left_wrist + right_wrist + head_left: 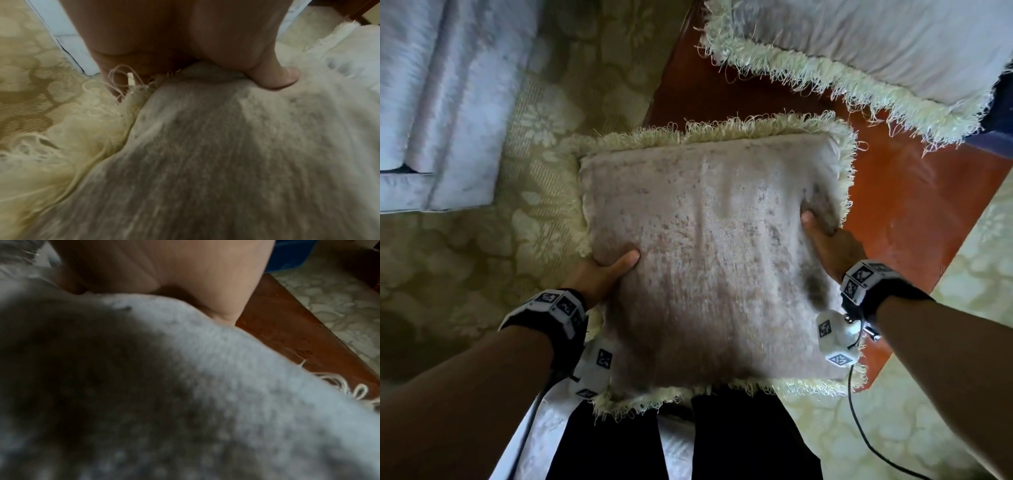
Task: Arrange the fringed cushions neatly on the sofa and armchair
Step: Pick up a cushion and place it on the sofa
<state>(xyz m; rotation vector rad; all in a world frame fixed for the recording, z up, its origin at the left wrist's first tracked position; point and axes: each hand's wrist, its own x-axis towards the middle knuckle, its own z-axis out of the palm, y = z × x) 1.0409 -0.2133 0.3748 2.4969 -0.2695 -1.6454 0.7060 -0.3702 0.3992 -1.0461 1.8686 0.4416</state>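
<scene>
Both hands grip the cushion (709, 260): left hand (602, 277) at its left edge, right hand (828, 246) at its right, thumbs on top. Held flat above the legs; grey-beige pile, cream fringe all round.

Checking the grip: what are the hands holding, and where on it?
Both hold one fringed cushion: left hand grips its left edge, right hand its right edge, thumbs on top.

The head view looks steeply down from above onto a fringed cushion (709, 253) at frame centre. Each wrist view sits very near, skimming along its hand across the cushion's fabric. All three share that cushion; the patterned carpet (30, 78) fills the frame edges.
</scene>
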